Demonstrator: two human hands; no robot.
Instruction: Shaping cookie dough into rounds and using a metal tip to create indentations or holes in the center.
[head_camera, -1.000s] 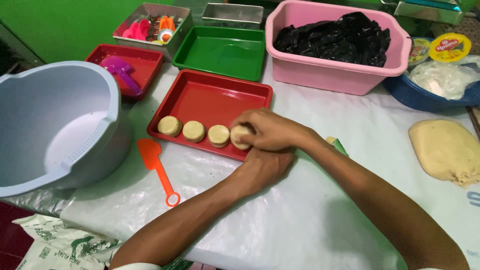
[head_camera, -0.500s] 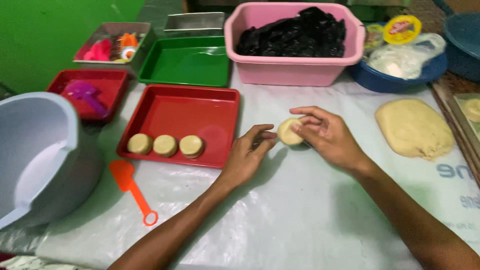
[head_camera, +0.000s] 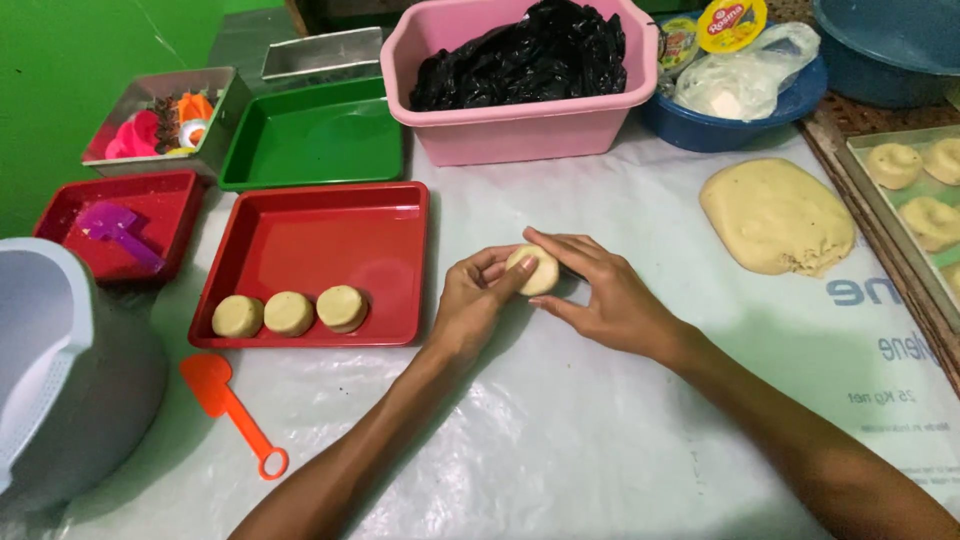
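Observation:
Both my hands meet on a small round pale dough piece (head_camera: 538, 270) over the white plastic sheet, right of the red tray (head_camera: 380, 215). My left hand (head_camera: 475, 305) presses its thumb and fingers against the piece's left side. From the right, my right hand (head_camera: 600, 295) cups it, fingers over its top. Three finished dough discs (head_camera: 289, 312) lie in a row along the red tray's front left edge. A large slab of the same dough (head_camera: 778, 215) rests on the sheet at the right.
A grey tub (head_camera: 60, 370) stands at the left with an orange scoop (head_camera: 228, 405) beside it. Behind are a small red tray with a purple tool (head_camera: 115, 225), a green tray (head_camera: 315, 135), a pink basin of black bags (head_camera: 520, 80), a blue bowl (head_camera: 730, 110), and a baking tray of dough pieces (head_camera: 920, 195).
My hands have left the red tray with one dough piece, leaving three discs there. They now hold the piece over the sheet to the tray's right. The view has shifted.

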